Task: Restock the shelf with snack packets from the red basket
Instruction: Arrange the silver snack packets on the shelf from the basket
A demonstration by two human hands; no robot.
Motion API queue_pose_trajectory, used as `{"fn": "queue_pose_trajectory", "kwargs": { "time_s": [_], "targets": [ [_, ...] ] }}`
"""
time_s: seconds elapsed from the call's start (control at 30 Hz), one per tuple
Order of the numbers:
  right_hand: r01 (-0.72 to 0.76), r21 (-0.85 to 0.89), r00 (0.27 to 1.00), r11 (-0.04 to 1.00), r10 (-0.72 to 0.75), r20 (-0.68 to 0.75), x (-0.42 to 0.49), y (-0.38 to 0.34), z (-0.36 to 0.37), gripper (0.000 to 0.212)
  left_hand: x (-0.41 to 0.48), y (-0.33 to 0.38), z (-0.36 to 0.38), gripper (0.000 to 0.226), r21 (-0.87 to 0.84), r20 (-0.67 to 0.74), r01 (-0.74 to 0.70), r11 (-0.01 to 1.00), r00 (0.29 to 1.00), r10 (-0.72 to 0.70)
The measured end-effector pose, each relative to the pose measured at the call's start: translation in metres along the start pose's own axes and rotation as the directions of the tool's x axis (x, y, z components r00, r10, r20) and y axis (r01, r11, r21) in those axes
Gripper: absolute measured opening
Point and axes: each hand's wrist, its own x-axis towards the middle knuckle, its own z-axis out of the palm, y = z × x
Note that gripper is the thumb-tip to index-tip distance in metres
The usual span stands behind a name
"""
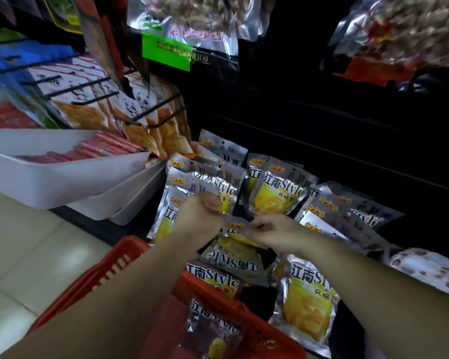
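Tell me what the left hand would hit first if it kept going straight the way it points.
Probably the standing silver packets just beyond the left hand, though depth is hard to judge.

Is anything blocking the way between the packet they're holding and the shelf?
Nothing visible does. The left hand and right hand pinch the packet just before the shelved packets, open air between.
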Motion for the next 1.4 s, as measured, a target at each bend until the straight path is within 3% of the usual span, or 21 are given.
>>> {"fn": "queue_pose_trajectory", "kwargs": {
  "time_s": [0.03, 0.1, 0.13, 0.2, 0.27, 0.37, 0.47, 0.53, 0.63, 0.73, 0.8, 0.83, 0.93, 1.0, 1.07, 1.17, 1.3, 1.4],
  "targets": [
    [-0.016, 0.001, 1.000, 1.000, 0.016, 0.008, -0.002, -0.004, -0.004, 0.038, 0.001, 0.004, -0.003, 0.024, -0.066, -0.003, 0.011, 0.998, 1.000, -0.011],
    [-0.003, -0.015, 0.991, 1.000, 0.001, -0.130, -0.007, -0.009, -0.013, 0.053, 0.004, 0.019, -0.007, 0.027, -0.108, -0.013, -0.021, 0.994, 1.000, 0.019],
    [0.021, -0.040, 0.968, 0.999, -0.030, -0.250, -0.008, -0.009, -0.016, 0.049, 0.005, 0.026, -0.009, 0.028, -0.104, -0.016, -0.034, 0.994, 0.999, 0.033],
    [0.037, -0.111, 0.884, 0.993, -0.085, -0.460, -0.009, -0.007, -0.022, 0.022, 0.008, 0.036, -0.010, 0.030, -0.141, -0.007, -0.062, 0.988, 0.998, 0.061],
    [-0.027, -0.195, 0.831, 0.980, -0.086, -0.549, -0.007, -0.005, -0.030, 0.013, 0.012, 0.039, -0.007, 0.032, -0.141, -0.002, -0.105, 0.984, 0.994, 0.106],
    [-0.135, -0.309, 0.825, 0.942, -0.066, -0.562, 0.009, -0.002, -0.053, 0.031, 0.017, 0.037, 0.001, 0.035, -0.145, -0.021, -0.156, 0.977, 0.988, 0.155],
    [-0.145, -0.331, 0.820, 0.932, -0.074, -0.568, 0.030, 0.001, -0.078, 0.041, 0.023, 0.031, 0.005, 0.031, -0.094, -0.014, -0.168, 0.981, 0.986, 0.168],
    [-0.153, -0.347, 0.834, 0.925, -0.067, -0.547, 0.043, 0.002, -0.086, 0.046, 0.024, 0.025, 0.003, 0.035, -0.043, 0.087, -0.177, 0.983, 0.980, 0.181],
    [-0.188, -0.373, 0.849, 0.908, -0.040, -0.526, 0.055, 0.004, -0.087, 0.059, 0.024, 0.020, 0.005, 0.053, 0.072, 0.200, -0.312, 0.948, 0.935, 0.292],
    [-0.180, -0.554, 0.764, 0.813, -0.239, -0.599, 0.060, 0.007, -0.077, 0.061, 0.028, 0.018, 0.011, 0.053, -0.007, 0.181, -0.234, 0.972, 0.956, 0.231],
    [-0.126, -0.614, 0.748, 0.779, -0.332, -0.575, 0.066, 0.007, -0.064, 0.049, 0.032, 0.015, 0.012, 0.048, -0.015, 0.132, -0.169, 0.986, 0.977, 0.169],
    [-0.095, -0.575, 0.787, 0.813, -0.293, -0.543, 0.070, 0.006, -0.056, 0.045, 0.034, 0.012, 0.012, 0.046, -0.019, 0.120, -0.148, 0.989, 0.982, 0.149],
    [0.003, -0.251, 0.899, 0.968, -0.112, -0.423, 0.078, 0.005, -0.033, 0.034, 0.036, 0.006, 0.010, 0.038, -0.033, 0.093, -0.126, 0.991, 0.987, 0.129],
    [-0.006, -0.227, 0.885, 0.974, -0.100, -0.454, 0.078, 0.009, -0.028, 0.022, 0.037, 0.002, 0.007, 0.042, -0.034, 0.080, -0.098, 0.995, 0.992, 0.101],
    [-0.047, -0.319, 0.837, 0.946, -0.137, -0.530, 0.072, 0.012, -0.031, 0.023, 0.036, 0.003, 0.001, 0.043, -0.038, 0.093, -0.074, 0.997, 0.993, 0.077],
    [0.029, -0.351, 0.803, 0.936, -0.231, -0.549, 0.056, 0.010, -0.035, 0.018, 0.034, 0.006, -0.006, 0.048, -0.079, 0.099, -0.049, 0.996, 0.993, 0.056],
    [0.110, -0.262, 0.949, 0.959, -0.180, -0.257, 0.032, -0.002, -0.014, 0.024, 0.025, 0.015, -0.013, 0.043, -0.095, 0.140, -0.039, 0.995, 0.989, 0.052],
    [0.101, -0.184, 0.994, 0.978, -0.105, -0.014, 0.021, -0.008, 0.011, 0.020, 0.017, 0.017, -0.015, 0.043, 0.003, 0.202, -0.069, 0.998, 0.977, 0.067]
  ]
}}
